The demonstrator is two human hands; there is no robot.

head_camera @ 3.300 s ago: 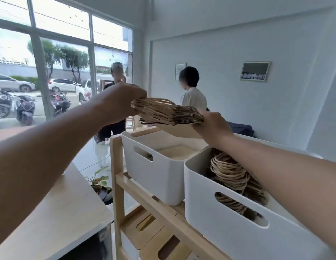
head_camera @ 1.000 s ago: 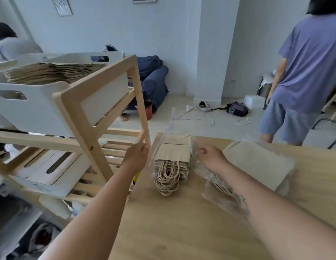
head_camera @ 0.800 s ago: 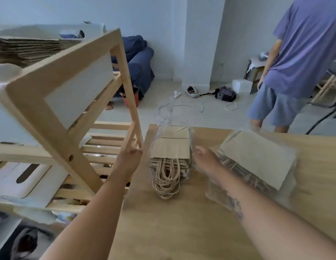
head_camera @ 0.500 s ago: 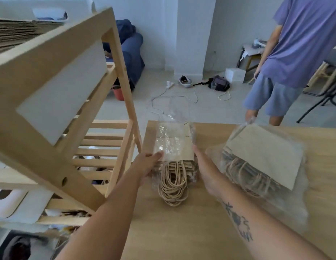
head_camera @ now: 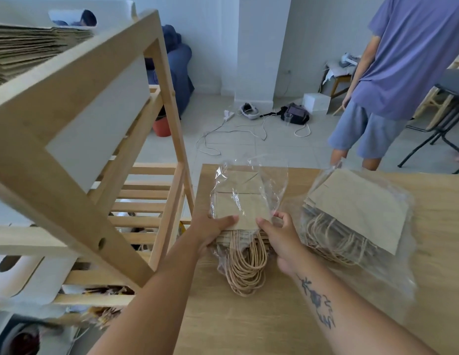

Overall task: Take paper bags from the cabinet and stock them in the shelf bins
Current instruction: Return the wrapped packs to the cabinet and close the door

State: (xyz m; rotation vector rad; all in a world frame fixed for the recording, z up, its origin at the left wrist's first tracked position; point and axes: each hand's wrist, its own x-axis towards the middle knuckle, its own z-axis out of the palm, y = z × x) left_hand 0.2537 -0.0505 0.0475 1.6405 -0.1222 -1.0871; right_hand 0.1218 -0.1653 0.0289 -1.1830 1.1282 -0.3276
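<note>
A small stack of brown paper bags with rope handles lies on the wooden table, half out of clear plastic wrap. My left hand grips the stack's left near corner, thumb on top. My right hand grips its right near corner. A second, larger wrapped stack of paper bags rests to the right. The wooden shelf stands at left, and its top white bin holds flat bags.
A person in a purple shirt stands beyond the table's far right edge. Cables, a dark bag and a white box lie on the floor. A black chair is at the far right. Lower shelf levels hold white bins.
I turned from the shelf bins to the table. Over the last second both hands closed in on the small stack and took hold of its near corners.
</note>
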